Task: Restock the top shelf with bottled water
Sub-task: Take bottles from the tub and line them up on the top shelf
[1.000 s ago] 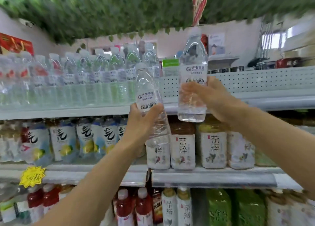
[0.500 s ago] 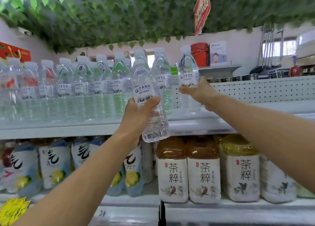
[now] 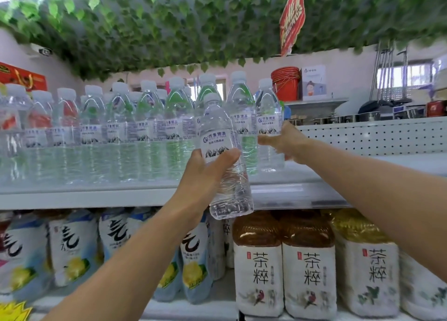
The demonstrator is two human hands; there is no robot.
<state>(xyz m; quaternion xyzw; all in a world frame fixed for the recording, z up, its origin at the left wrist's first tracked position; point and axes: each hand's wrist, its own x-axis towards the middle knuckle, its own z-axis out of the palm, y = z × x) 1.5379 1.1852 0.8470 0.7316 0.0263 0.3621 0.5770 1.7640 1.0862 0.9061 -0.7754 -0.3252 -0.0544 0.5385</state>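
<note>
A row of water bottles fills the left part of the top shelf. In front of its edge, the left hand wraps its fingers and thumb round a tilted water bottle, held off the shelf. Just to the right, the right hand grips another bottle, which stands upright on the shelf at the row's right end. Right of it lies bare shelf before a perforated back panel. Tea bottles stand on the shelf below.
</note>
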